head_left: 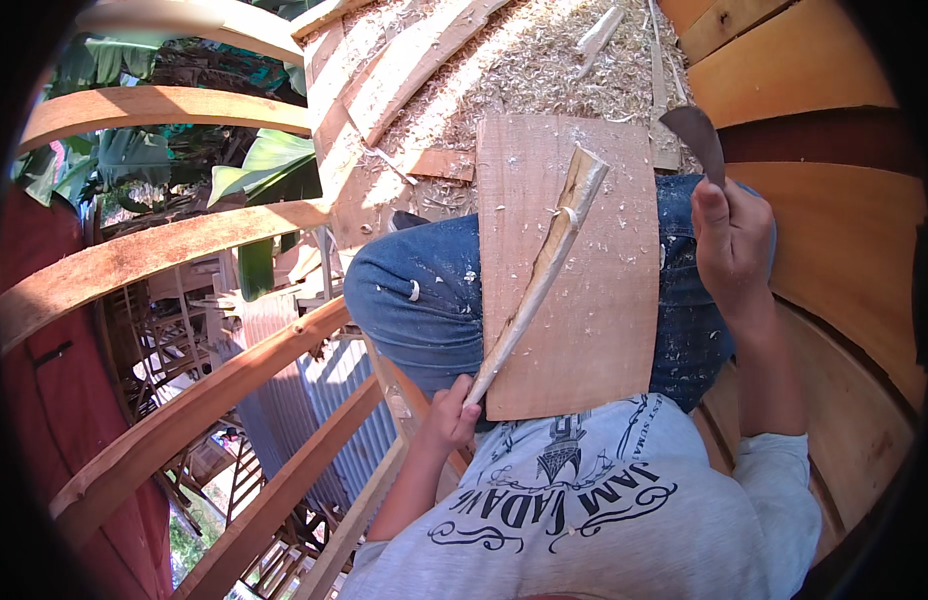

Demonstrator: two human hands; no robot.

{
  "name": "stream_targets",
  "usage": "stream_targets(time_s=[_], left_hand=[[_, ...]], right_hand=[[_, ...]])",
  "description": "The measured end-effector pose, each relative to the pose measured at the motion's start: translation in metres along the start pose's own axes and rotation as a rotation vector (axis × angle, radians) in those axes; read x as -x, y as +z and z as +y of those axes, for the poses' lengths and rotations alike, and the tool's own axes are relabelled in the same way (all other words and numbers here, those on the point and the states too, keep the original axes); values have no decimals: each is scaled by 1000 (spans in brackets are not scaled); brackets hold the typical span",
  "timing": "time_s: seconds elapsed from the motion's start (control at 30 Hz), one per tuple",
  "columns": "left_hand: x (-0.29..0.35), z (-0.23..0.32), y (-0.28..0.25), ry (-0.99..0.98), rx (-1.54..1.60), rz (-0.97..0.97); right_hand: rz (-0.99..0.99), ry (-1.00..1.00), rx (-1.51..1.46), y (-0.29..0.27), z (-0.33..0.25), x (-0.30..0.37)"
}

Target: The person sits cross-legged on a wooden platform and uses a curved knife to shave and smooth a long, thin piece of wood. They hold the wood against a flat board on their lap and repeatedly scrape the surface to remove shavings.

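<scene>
Across my thighs lies a flat wooden board (594,310) with pale shavings scattered on it. A long, partly whittled stick (540,282) slants over the board, its thicker far end showing a rough brown strip. My left hand (450,412) is closed round the stick's near end, by the board's lower left corner. Over my right knee, apart from the stick, my right hand (734,240) is raised and closed round the handle of a curved knife (696,140). The dark blade points up and hooks to the left; the handle is hidden in the fist.
Wood shavings (544,75) cover the floor ahead, with a curved plank (419,65) among them. Orange-brown planking (814,70) walls the right side. Curved timber ribs (164,245) with open gaps run along the left. Through them show banana leaves (269,165) and corrugated sheeting (349,400).
</scene>
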State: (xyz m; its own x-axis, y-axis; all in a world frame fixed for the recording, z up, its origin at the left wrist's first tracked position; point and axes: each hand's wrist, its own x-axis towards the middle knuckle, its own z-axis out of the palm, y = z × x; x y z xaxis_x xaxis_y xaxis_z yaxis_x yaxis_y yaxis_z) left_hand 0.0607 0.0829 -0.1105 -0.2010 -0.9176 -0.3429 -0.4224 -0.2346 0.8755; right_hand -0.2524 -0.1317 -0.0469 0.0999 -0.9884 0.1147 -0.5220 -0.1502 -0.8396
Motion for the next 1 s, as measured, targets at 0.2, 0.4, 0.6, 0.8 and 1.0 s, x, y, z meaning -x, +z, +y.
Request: stream_targets(time_s=[0.2,0.4,0.6,0.8,1.0], left_hand=[[2,2,2,-29,-21,34],[5,3,3,-28,-49,26],[0,0,2,-32,-46,6],[5,-2,4,-37,-12,26],[8,-5,3,40,-26,16]], right_hand=[[-276,-232,223,42,-4,34],[-338,-300,240,42,-12,36],[-196,-184,199,44,16,25],[-190,-186,128,50,16,25],[-49,-133,-11,29,-3,17]])
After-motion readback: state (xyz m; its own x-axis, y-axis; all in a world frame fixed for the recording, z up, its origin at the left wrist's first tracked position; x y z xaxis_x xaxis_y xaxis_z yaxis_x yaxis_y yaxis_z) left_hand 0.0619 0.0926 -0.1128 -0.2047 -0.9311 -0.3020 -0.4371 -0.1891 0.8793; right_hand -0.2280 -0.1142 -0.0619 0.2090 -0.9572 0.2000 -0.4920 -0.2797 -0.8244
